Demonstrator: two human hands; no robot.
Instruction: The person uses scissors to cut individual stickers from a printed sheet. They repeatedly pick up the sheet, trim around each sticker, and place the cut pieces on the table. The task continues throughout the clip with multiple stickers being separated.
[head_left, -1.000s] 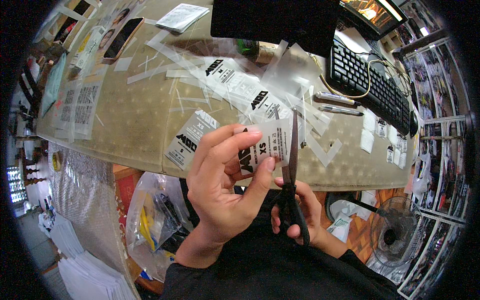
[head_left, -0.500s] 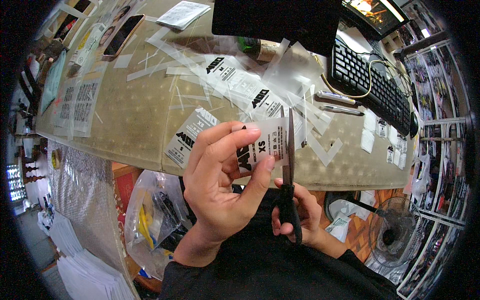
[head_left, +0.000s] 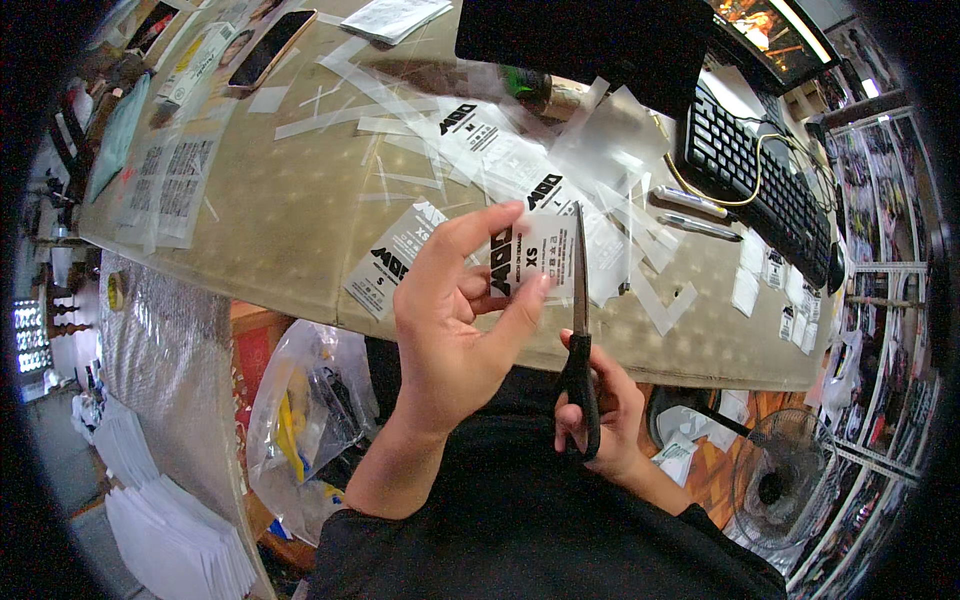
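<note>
A small translucent rectangular label with black print [head_left: 545, 258] is held up above the near edge of the desk, facing the camera. The left hand [head_left: 450, 325] pinches it between thumb and fingers by its left part. Along the label's right edge stands a pair of scissors with black plastic handles and slim dark metal blades [head_left: 581, 300], pointing up and away from the body. The blades look nearly together; whether they touch the label cannot be told. The right hand [head_left: 612, 415], lower down, is wrapped around the scissor handles.

Just left of the left hand, a translucent printed sheet [head_left: 372, 283] lies flat on the beige desk [head_left: 280, 190]. Beyond the hands are more printed translucent sheets [head_left: 480, 140] among scattered thin clear offcut strips [head_left: 320, 125]. To their right, two slim pens [head_left: 697, 204] lie side by side near a black keyboard [head_left: 755, 165], with a pale yellow cable [head_left: 690, 190] looping across it. Small white packets [head_left: 800, 300] sit near the desk's right end. At the far left is a dark-screened smartphone [head_left: 272, 48], near a folded white paper [head_left: 395, 18]. Below the desk, a clear plastic bag [head_left: 305, 410] is on the left and a round mesh-guarded fan [head_left: 785, 475] on the right.
</note>
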